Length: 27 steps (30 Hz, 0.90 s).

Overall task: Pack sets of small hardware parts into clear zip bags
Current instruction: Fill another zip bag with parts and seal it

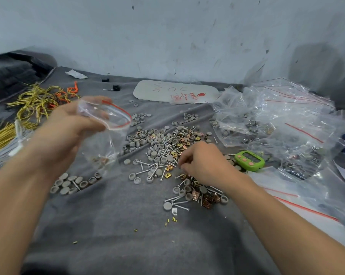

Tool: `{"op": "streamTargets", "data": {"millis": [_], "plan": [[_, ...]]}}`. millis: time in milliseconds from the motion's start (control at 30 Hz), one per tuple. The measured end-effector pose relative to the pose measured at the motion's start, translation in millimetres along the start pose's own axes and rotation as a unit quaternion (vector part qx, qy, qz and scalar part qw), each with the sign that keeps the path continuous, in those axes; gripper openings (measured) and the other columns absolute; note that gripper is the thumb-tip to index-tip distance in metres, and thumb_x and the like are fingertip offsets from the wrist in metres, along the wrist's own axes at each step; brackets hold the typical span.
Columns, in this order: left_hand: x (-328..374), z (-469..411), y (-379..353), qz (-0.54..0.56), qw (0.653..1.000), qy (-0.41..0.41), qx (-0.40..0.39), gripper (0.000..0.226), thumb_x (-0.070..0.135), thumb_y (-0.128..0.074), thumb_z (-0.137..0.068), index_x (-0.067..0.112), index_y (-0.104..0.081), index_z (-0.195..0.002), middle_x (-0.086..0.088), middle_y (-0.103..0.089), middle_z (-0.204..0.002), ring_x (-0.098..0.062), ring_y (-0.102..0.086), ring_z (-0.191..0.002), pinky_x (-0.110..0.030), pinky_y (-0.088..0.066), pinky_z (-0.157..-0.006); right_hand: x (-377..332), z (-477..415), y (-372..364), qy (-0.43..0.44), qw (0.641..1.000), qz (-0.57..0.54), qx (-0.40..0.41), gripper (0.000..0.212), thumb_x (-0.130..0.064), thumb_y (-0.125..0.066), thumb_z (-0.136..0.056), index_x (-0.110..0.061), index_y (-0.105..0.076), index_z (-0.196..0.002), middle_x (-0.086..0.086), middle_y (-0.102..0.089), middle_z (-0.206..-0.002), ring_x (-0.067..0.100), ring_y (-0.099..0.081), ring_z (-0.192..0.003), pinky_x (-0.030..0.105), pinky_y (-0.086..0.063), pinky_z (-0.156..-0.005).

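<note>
My left hand (68, 126) holds a clear zip bag (106, 132) with a red seal strip up above the grey cloth, its mouth open to the right; a few small parts lie in its bottom. My right hand (205, 161) rests palm down on the pile of hardware (163, 153), made of screws, grey round caps and copper and brass clips. Its fingers are curled and pinch at small parts near the middle of the pile; what they hold is hidden.
A heap of filled and empty zip bags (276, 124) covers the right side. A green timer (249, 160) lies beside my right hand. Yellow and orange wire ties (38, 102) lie at left. Grey caps (74, 183) sit in a group below the bag.
</note>
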<state>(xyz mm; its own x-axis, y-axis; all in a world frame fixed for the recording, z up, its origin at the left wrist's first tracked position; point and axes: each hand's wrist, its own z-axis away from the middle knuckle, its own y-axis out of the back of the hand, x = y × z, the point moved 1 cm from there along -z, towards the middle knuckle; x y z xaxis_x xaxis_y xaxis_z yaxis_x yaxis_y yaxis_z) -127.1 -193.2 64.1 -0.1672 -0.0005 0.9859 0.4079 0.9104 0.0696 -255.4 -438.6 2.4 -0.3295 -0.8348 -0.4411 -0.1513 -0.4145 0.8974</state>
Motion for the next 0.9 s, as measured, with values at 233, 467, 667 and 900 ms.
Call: {"op": "streamTargets", "data": {"millis": [233,467,667,900], "plan": [[-28.0,7.3,-51.1,-0.349,0.925,0.008,-0.151,0.06,0.0,-0.064,-0.078,0.041,-0.072,-0.121,0.02,-0.071,-0.073,-0.002,-0.05,-0.038,-0.013,-0.038,-0.041,-26.9,-2.3,-32.2,0.035,0.998,0.036,-0.03,0.014,-0.017,-0.07,-0.088,-0.025,-0.08,-0.094,0.001,-0.077,-0.091,0.023,-0.07,-0.087,0.037,-0.059,-0.088],[-39.5,-1.8,-59.9,-0.401,0.898,0.017,-0.182,0.074,0.008,-0.07,-0.083,0.038,-0.049,-0.147,0.012,-0.06,-0.131,-0.008,-0.069,-0.086,-0.014,-0.043,-0.055,-19.6,-11.7,-6.5,-0.013,0.991,-0.117,0.06,0.013,-0.024,-0.068,-0.096,-0.028,-0.079,-0.09,-0.018,-0.066,-0.067,-0.004,-0.059,-0.062,0.016,-0.045,-0.064],[-38.4,4.7,-67.5,-0.461,0.851,-0.008,-0.252,0.104,0.026,-0.091,-0.06,0.045,-0.037,-0.147,0.018,-0.057,-0.115,-0.003,-0.055,-0.078,-0.009,-0.035,-0.056,-42.6,-3.2,-9.0,0.052,0.972,-0.229,-0.021,0.008,-0.02,-0.077,-0.087,-0.023,-0.084,-0.085,-0.011,-0.071,-0.061,-0.003,-0.053,-0.045,0.012,-0.039,-0.046],[-42.5,0.2,-59.4,-0.387,0.904,0.001,-0.181,0.074,0.029,-0.091,-0.06,0.044,-0.054,-0.122,0.018,-0.065,-0.103,0.0,-0.06,-0.066,-0.023,-0.043,-0.06,-26.5,-13.6,2.5,0.005,0.974,-0.207,0.088,0.021,-0.013,-0.072,-0.089,-0.03,-0.083,-0.089,-0.017,-0.075,-0.069,0.004,-0.065,-0.053,0.014,-0.049,-0.051]]}}
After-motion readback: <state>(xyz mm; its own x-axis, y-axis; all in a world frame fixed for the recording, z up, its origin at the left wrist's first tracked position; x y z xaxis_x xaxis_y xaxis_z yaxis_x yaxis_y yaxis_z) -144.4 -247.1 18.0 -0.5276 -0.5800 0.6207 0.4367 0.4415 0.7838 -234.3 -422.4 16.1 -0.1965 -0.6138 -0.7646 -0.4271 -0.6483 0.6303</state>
